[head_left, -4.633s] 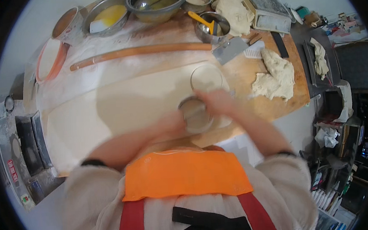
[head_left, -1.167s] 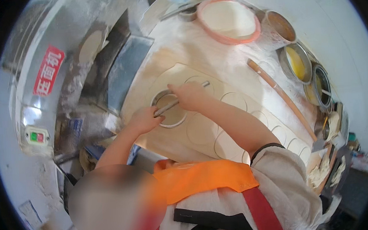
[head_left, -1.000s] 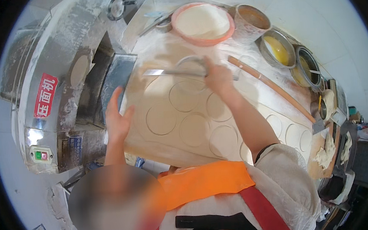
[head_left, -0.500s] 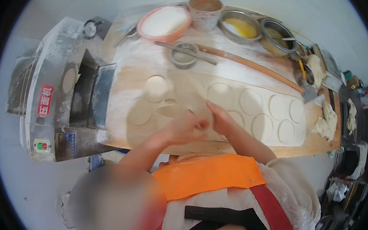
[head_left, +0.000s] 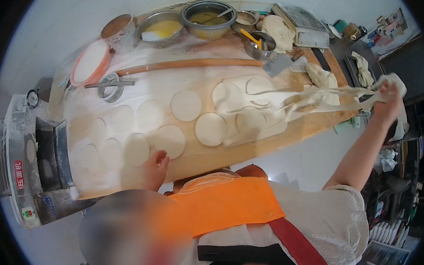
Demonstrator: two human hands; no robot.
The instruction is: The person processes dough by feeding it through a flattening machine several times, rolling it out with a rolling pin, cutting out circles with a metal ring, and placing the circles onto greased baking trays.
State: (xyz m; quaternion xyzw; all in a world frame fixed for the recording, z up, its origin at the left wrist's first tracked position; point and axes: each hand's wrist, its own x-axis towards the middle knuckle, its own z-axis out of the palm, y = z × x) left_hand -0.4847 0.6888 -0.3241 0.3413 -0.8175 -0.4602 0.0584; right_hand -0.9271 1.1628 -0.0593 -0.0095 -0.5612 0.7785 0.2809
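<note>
At the far right, my right hand (head_left: 389, 103) is raised with its fingers closed on a sheet of dough scrap (head_left: 279, 97). The scrap stretches in long, torn strips from that hand back across the table, its trailing end smeared by motion. Part of it still lies around and over the rightmost dough rounds. Several flat, pale dough rounds lie in two rows, among them one round (head_left: 186, 106) and a nearer round (head_left: 211, 129). My left hand (head_left: 157, 168) is at the table's front edge, holding nothing, fingers loosely bent beside a front-row round (head_left: 171, 141).
Behind the rounds lie a long wooden rolling pin (head_left: 188, 64) and a metal ring cutter (head_left: 111, 88) with a bar across it. A pink bowl of flour (head_left: 90, 63) and metal bowls (head_left: 208, 20) line the back. A dough machine (head_left: 24, 163) stands left, dough lumps (head_left: 321, 76) right.
My right hand has swung far right, pulling the scrap sheet up from around the rounds. My hands have gone from close together to wide apart. The view has turned right.
</note>
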